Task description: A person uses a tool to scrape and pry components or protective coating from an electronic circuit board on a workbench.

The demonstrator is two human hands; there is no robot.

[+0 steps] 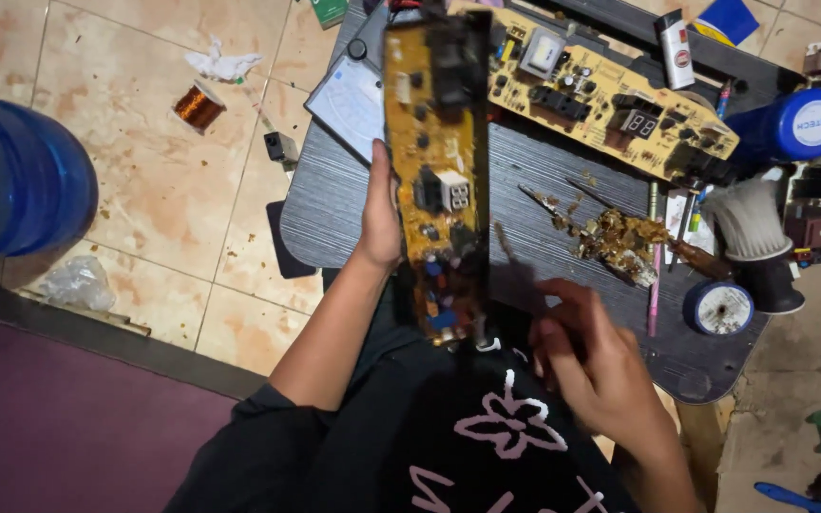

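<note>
A long yellow circuit board held upright over a dark grey worktable.

The left hand (379, 220) grips the long yellow circuit board (434, 161) by its left edge, centre of the frame, holding it on end above the grey wood-grain tabletop (334, 204). The right hand (589, 359), lower right of centre, is blurred with fingers curled; whether it grasps anything cannot be told. A second yellow circuit board with displays (601, 95) lies flat at the upper right, a heap of brown resin scraps (615, 237) below it, and a blue-rimmed solder spool (719, 307) just right of those. On the tiled floor, upper left, sits a copper wire coil (199, 106); a blue water jug (16, 176) stands at the left edge.
</note>
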